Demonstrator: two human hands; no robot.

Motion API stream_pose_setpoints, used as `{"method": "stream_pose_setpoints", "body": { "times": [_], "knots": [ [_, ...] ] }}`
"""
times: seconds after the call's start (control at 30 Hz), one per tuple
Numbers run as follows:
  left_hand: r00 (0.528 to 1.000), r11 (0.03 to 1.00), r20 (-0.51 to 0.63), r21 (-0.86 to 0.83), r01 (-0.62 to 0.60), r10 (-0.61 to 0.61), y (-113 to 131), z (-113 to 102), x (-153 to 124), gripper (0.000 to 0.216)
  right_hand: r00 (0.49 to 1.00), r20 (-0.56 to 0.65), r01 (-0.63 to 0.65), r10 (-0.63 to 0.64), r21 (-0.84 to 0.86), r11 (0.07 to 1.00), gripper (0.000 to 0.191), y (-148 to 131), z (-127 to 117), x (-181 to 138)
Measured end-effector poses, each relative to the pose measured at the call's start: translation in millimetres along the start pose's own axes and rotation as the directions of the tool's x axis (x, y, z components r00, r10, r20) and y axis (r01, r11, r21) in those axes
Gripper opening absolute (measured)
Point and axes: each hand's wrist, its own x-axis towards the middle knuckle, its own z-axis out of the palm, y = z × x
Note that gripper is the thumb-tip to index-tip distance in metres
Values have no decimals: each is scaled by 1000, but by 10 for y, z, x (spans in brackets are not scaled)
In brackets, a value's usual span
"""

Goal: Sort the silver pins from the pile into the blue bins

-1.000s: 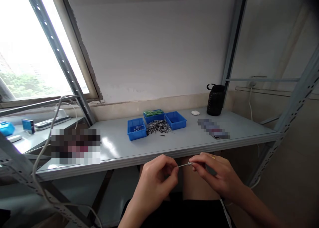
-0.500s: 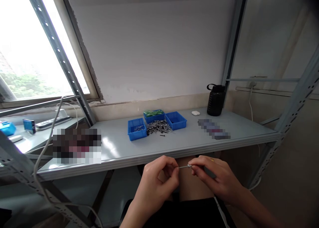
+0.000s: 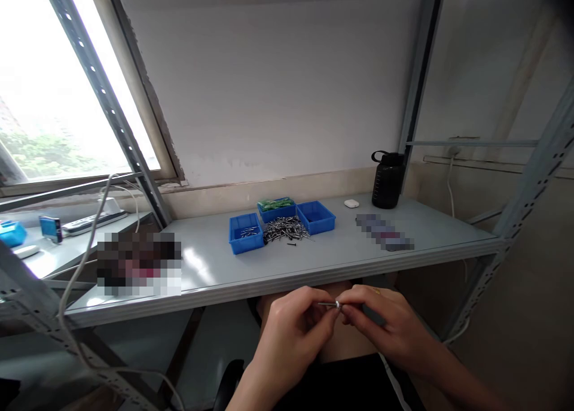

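In front of my lap, below the table edge, both my hands meet around a thin silver metal fastener with a wider collar or head at its right end. My left hand is closed around the shaft, thumb and fingers pinching it near the collar. From the right, my right hand pinches at the collar end with thumb and forefinger. The fingers hide part of the fastener, so its exact kind is unclear. Beyond my hands, a pile of silver and dark fasteners lies on the grey table.
Around the pile stand a left blue bin with some thin fasteners, a back bin with green packets, and a right blue bin. A black bottle and white case stand farther right. Metal posts frame the table.
My left hand has moved right along the shaft toward the collar and my right fingers. The hands are closer together, and the bins and pile have not moved.
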Motion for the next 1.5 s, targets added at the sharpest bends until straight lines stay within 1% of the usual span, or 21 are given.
{"method": "stream_pose_setpoints", "body": {
  "times": [0.17, 0.37, 0.43, 0.57, 0.63, 0.73, 0.9, 1.07, 1.2, 1.33, 1.5],
  "knots": [
    [1000, 1000, -3, 0, -22, 22, 4, 13, -1, 7, 1000, 5, 19, -19, -13, 1000, 11, -2, 27, -6],
    [999, 999, 5, 9, -45, 45, -18, 8, -17, 5, 999, 52, -9, 10, -7, 1000, 12, 14, 30, -19],
    [999, 999, 13, 1, -52, 52, -15, 10, -20, 7, 998, 62, 14, -13, -22, 1000, 13, 23, 32, -19],
    [998, 998, 37, -25, -55, 56, -2, 11, -18, 11, 994, 50, 103, -99, -74, 992, 14, 19, 42, -4],
    [998, 998, 36, -31, -53, 54, 3, 5, -14, 12, 993, 40, 114, -111, -83, 990, 15, 4, 42, 8],
    [998, 998, 28, -38, -52, 53, 4, -14, -9, 12, 994, 23, 105, -104, -90, 990, 15, -24, 27, 20],
    [998, 998, 24, -35, -60, 60, -24, -40, -10, 13, 999, -7, 49, -49, -71, 996, 12, -40, -10, 4],
    [996, 999, 84, 16, -41, 40, -39, -35, 1, 11, 999, -23, 47, -49, -69, 996, 9, -20, -3, -11],
    [987, 989, 162, 139, -42, 19, -23, -29, 14, 13, 999, -38, 33, -37, -100, 994, 11, -12, 1, -18],
    [974, 971, 226, 231, -59, 6, -40, -5, 4, 20, 997, 1, 74, -75, -104, 992, 11, -18, -3, -15],
    [965, 961, 261, 265, -75, 3, -65, 19, -13, 19, 995, 11, 103, -102, -101, 990, 10, -14, 7, -7]
  ]
}}
